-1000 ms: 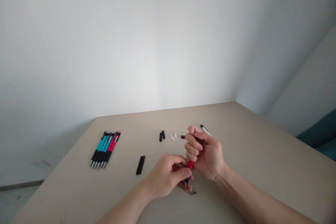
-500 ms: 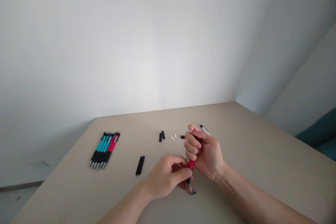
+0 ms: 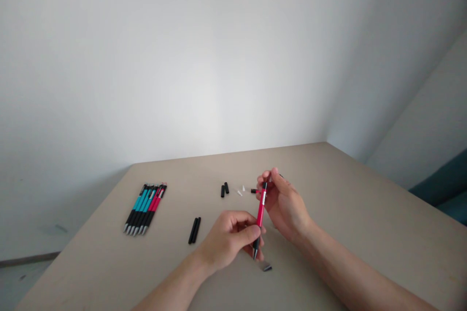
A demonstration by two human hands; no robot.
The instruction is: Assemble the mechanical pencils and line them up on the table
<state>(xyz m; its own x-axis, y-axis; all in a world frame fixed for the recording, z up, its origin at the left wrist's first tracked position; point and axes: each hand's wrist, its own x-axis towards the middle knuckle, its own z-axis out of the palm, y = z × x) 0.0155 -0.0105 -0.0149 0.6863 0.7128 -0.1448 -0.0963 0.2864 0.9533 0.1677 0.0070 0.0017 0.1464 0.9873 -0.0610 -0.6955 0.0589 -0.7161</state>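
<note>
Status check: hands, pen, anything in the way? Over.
Left hand pinches red pen at black grip. Right hand pinches its top. Pen near upright. Small metal part on table beside tip.

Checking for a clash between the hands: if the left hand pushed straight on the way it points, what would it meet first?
Most likely the right hand, just beyond the red pen that the left hand pinches; depth is hard to judge.
</note>
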